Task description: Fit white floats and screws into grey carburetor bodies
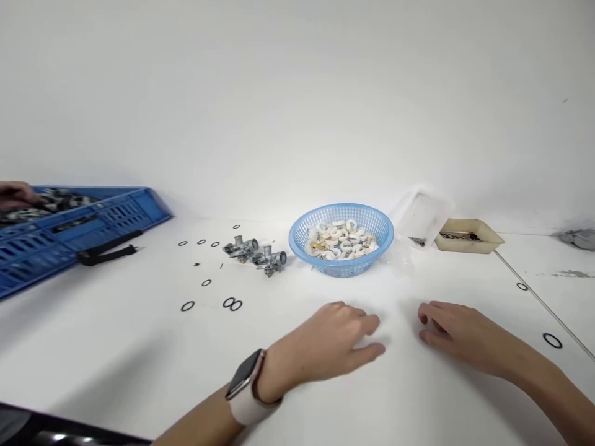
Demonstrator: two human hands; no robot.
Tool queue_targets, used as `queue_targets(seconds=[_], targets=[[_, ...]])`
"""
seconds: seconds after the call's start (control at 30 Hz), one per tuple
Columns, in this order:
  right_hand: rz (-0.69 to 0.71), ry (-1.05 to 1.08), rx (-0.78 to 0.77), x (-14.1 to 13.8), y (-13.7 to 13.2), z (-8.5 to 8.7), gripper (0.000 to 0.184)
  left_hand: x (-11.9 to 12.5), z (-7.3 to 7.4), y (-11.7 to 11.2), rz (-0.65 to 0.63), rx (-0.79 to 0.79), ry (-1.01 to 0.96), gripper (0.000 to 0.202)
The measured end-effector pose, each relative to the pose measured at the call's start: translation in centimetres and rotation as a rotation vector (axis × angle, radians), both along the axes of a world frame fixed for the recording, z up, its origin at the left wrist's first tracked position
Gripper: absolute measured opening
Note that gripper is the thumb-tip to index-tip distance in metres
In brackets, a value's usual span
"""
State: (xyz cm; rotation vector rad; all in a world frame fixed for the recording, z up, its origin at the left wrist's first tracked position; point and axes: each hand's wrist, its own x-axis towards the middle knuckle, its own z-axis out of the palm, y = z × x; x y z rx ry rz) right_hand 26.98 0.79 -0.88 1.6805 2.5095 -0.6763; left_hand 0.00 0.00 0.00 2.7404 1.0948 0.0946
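My left hand (332, 341) rests on the white table (139, 359) with fingers loosely curled and nothing visible in them; a watch with a pale strap (246, 387) is on its wrist. My right hand (453, 331) lies a little to its right, fingers bent toward the left hand, holding nothing that I can see. A blue round basket (341, 238) with several white rings stands just beyond both hands. Two grey metal fittings (255, 253) lie left of the basket. Several black O-rings (231, 303) are scattered on the table left of my left hand.
A blue crate (60, 232) with parts sits at the far left, where another person's hand (16, 195) reaches in. A clear plastic tub (421, 217) and a beige tray (467, 235) stand right of the basket. More O-rings (552, 340) lie at the right by a table seam.
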Motion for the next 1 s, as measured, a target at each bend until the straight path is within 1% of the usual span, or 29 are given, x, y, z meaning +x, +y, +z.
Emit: queue_targets(seconds=[0.03, 0.1, 0.13, 0.2, 0.23, 0.27, 0.3, 0.37, 0.47, 0.63, 0.77, 0.9, 1.0], targets=[[-0.004, 0.001, 0.000, 0.0, 0.0, 0.0, 0.023, -1.0, 0.6, 0.6, 0.061, -0.008, -0.002, 0.032], [-0.009, 0.004, 0.000, 0.0, 0.0, 0.0, 0.023, -3.7, 1.9, 2.0, 0.234, -0.014, 0.012, 0.037], [-0.011, 0.004, 0.004, -0.1, 0.0, 0.0, 0.023, -5.2, 2.5, 2.9, 0.347, 0.005, 0.021, 0.038], [-0.005, 0.001, 0.013, -0.1, 0.0, 0.1, 0.022, -8.4, 3.3, 4.6, 0.642, 0.108, 0.057, 0.043], [0.001, -0.001, 0.018, -0.1, -0.1, 0.2, 0.022, -9.9, 3.6, 5.3, 0.794, 0.133, 0.085, 0.052], [0.007, -0.003, 0.022, -0.1, -0.1, 0.2, 0.023, -11.2, 3.8, 6.0, 0.902, 0.135, 0.115, 0.061], [0.011, -0.005, 0.025, -0.1, -0.1, 0.2, 0.023, -12.4, 3.8, 6.6, 0.952, 0.105, 0.145, 0.067], [0.012, 0.003, 0.023, 0.0, -0.1, 0.1, 0.023, -14.0, 3.6, 7.4, 0.951, 0.023, 0.188, 0.067], [0.008, 0.042, 0.016, 0.2, -0.1, -0.1, 0.021, -14.8, 2.9, 8.0, 0.965, 0.013, 0.202, 0.061], [0.009, 0.067, 0.039, 0.3, -0.1, 0.0, 0.018, -14.3, 1.3, 8.6, 1.085, 0.059, 0.177, 0.054], [0.018, 0.094, 0.061, 0.3, -0.2, 0.2, 0.017, -13.9, 0.5, 8.9, 1.126, 0.073, 0.137, 0.054], [0.019, 0.092, 0.065, 0.4, -0.3, 0.4, 0.014, -13.4, 0.3, 8.8, 1.123, 0.092, 0.112, 0.055], [0.020, 0.091, 0.064, 0.6, -0.4, 0.6, 0.010, -13.1, 0.7, 8.0, 1.101, 0.094, 0.080, 0.054]])
